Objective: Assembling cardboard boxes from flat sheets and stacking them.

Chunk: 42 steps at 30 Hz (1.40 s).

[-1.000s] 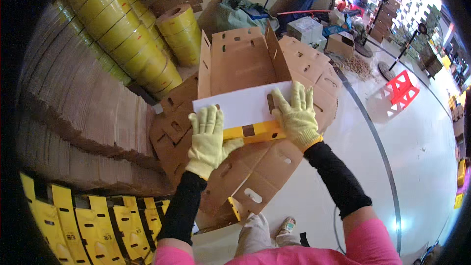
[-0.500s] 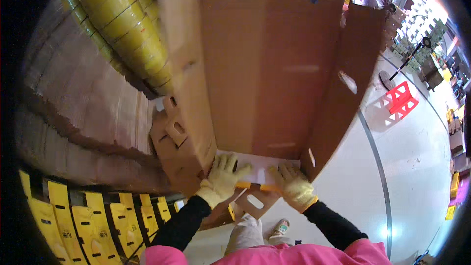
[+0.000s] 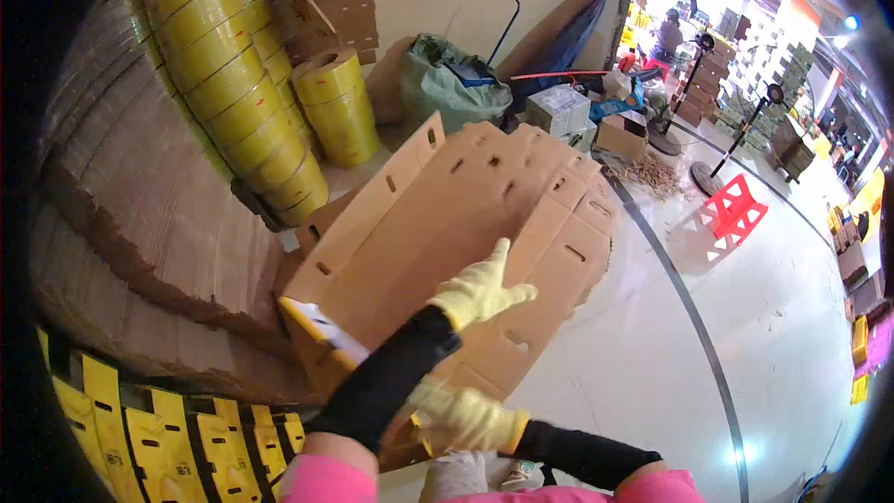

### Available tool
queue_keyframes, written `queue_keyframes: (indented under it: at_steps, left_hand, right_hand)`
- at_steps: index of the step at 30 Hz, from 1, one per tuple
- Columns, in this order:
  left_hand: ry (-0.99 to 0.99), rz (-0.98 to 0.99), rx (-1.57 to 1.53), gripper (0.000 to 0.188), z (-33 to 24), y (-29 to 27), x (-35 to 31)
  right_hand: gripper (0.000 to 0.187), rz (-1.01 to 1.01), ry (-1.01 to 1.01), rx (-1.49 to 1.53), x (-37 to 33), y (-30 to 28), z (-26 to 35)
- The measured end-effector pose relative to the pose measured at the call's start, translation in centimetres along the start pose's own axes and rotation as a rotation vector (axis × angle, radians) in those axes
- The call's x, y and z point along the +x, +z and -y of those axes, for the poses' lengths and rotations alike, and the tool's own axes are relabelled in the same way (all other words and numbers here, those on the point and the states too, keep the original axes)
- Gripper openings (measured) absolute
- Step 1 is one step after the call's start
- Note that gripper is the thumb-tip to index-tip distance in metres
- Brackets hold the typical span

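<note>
A large brown cardboard carton [image 3: 419, 224], partly folded with its side flaps raised, lies in front of me. Its near left end has a white and yellow edge [image 3: 321, 328]. My left hand [image 3: 482, 293], in a pale yellow glove, reaches over the carton's right-hand flap with thumb and fingers spread. Nothing is in it, and I cannot tell whether it touches the board. Closer to my body, my gloved right hand [image 3: 470, 417] is at the carton's near edge, its fingers pointing left. Motion blurs them, so their grip is unclear.
Stacked flat cardboard [image 3: 158, 214] rises at left, with yellow-wrapped rolls [image 3: 223, 65] behind. Folded yellow boards [image 3: 154, 438] stand at lower left. A green sack [image 3: 452, 84] and white box [image 3: 559, 110] are at the back. A red plastic stand [image 3: 736, 210] stands on the floor [image 3: 670, 345].
The carton, tall and upright before, now leans down away from me, revealing the wall behind. Both hands have left its white and yellow end; the left reached forward and right, the right drew back leftward.
</note>
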<state>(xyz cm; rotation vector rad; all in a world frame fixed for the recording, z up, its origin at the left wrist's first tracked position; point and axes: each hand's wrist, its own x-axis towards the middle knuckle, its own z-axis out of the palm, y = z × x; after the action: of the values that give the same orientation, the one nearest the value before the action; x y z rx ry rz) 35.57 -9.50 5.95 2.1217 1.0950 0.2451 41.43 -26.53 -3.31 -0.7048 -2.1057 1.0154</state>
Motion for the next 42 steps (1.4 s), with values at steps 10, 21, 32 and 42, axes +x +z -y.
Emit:
queue_keyframes:
  at_steps: [10, 21, 32, 42]
  left_hand:
    - [0.285, 0.046, 0.673, 0.017, 3.4, 3.4, -12.2]
    - [0.259, 0.102, 0.788, 0.007, 9.1, 0.3, -25.1]
    - [0.365, -0.654, 0.784, 0.045, 7.6, 8.1, -10.1]
    - [0.272, -0.298, 0.533, 0.037, 8.7, 7.8, -8.1]
  right_hand:
    - [0.064, -0.428, 0.207, -1.335, -4.4, -25.1, -2.5]
    - [0.030, 0.548, -0.659, -0.803, 1.1, -18.0, -4.8]
    - [0.026, 0.185, -0.080, -1.112, 2.2, -14.6, -5.5]
    - [0.093, 0.098, 0.214, -0.867, -21.5, -11.9, -8.9]
